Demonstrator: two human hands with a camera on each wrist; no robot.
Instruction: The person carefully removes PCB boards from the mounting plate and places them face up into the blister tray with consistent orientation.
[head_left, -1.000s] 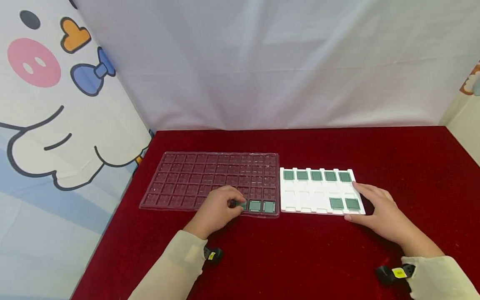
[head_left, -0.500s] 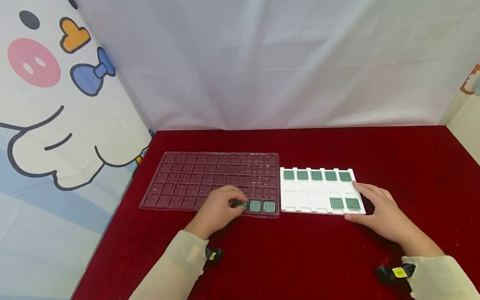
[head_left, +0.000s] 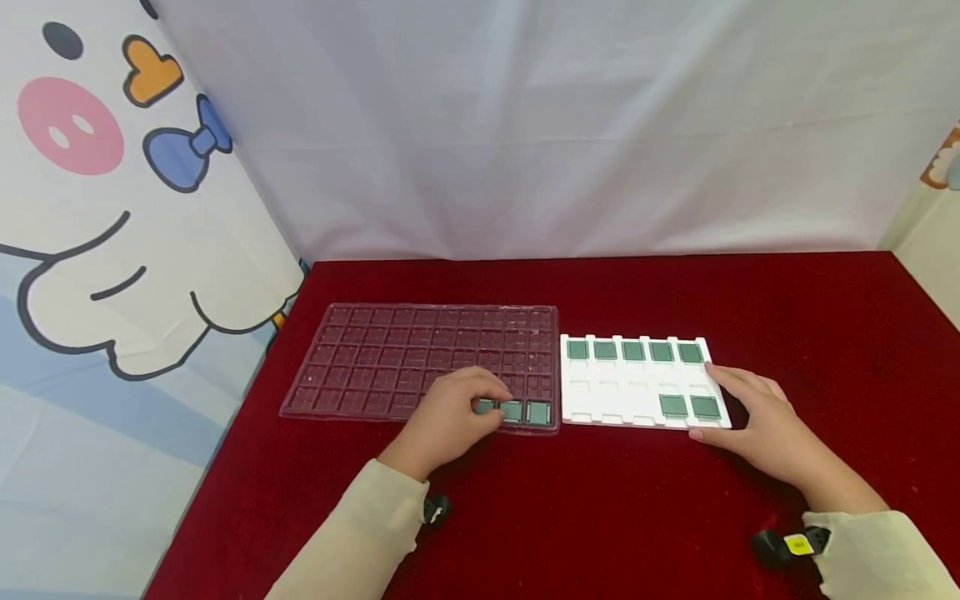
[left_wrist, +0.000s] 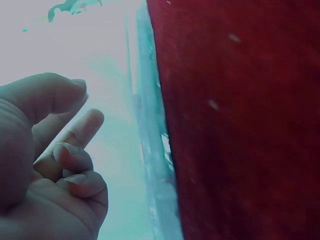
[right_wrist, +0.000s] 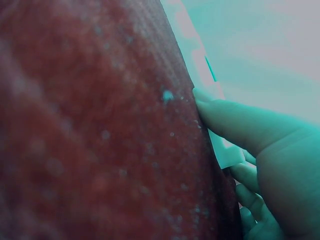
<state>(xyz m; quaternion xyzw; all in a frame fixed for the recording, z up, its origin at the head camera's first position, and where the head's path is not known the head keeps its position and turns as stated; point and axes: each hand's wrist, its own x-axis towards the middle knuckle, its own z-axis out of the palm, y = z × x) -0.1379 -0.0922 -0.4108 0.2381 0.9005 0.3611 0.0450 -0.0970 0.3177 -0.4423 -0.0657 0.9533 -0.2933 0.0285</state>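
Observation:
My left hand (head_left: 455, 412) is over the near right corner of a clear plastic tray (head_left: 360, 358) divided into small cells. Its thumb and index finger are bent and spread apart, their tips at the left side of the middle green chip (head_left: 512, 412). Another green chip (head_left: 485, 407) shows in the gap between them, and a third chip (head_left: 538, 413) lies in the corner cell. The fingers of my right hand (head_left: 763, 433) reach the right end of a white tray (head_left: 611, 392). Its index fingertip touches the side edge, and the thumb (right_wrist: 225, 115) lies along the front edge.
Several green chips (head_left: 633, 351) fill the white tray's back row, and two more chips (head_left: 689, 407) sit at its front right. The trays stand side by side on a red cloth (head_left: 585, 517). A white curtain (head_left: 562, 125) hangs behind.
My left hand has moved slightly right, from the third chip to the middle one, leaving the third chip in its cell. My right hand and both trays have stayed put.

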